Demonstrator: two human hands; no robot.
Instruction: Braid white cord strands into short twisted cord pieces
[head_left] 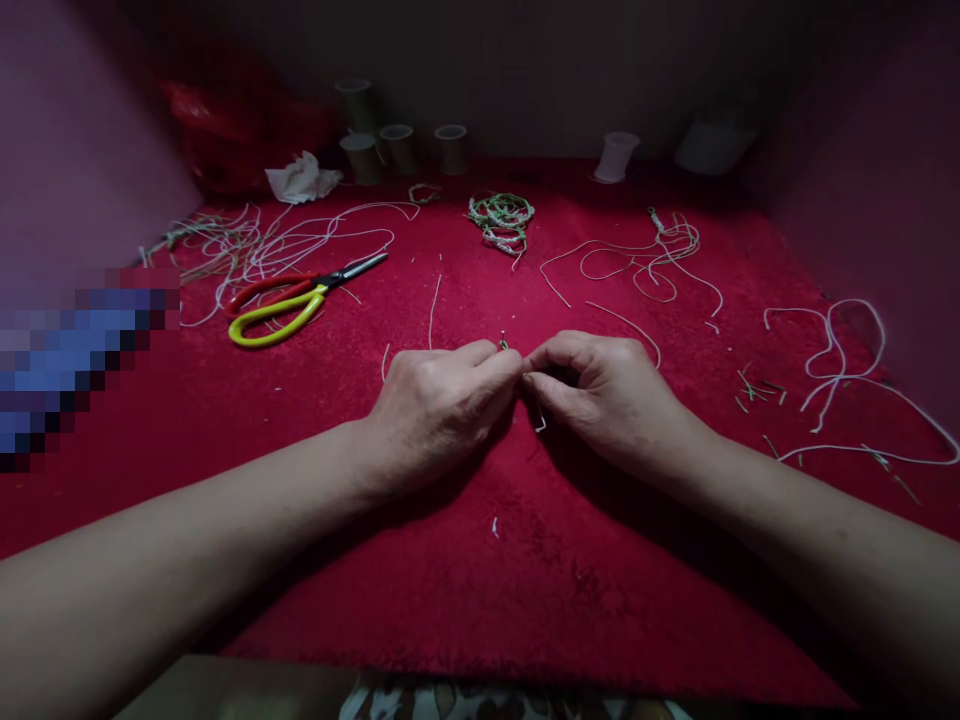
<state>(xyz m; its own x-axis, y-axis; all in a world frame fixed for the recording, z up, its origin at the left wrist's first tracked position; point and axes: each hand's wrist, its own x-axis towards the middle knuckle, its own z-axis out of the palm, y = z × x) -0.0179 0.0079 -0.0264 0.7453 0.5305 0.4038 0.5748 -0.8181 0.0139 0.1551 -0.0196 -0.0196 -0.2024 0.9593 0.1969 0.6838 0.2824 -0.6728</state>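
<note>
Gripped in curled fingers of left hand and pinched by closed thumb and forefinger of right hand, to the right of the scissors: thin cord. Spread beneath the scissors: red cloth, strewn with loose string. Beyond the scissors: upright spools and a dimly lit rear wall; to their left: a purplish side wall.

A small cord piece is held in the left hand; its greenish loop stands above the fingers, and the rest is hidden. Below the right fingertips, a white cord end shows, sharply bent, over the red desk.
</note>
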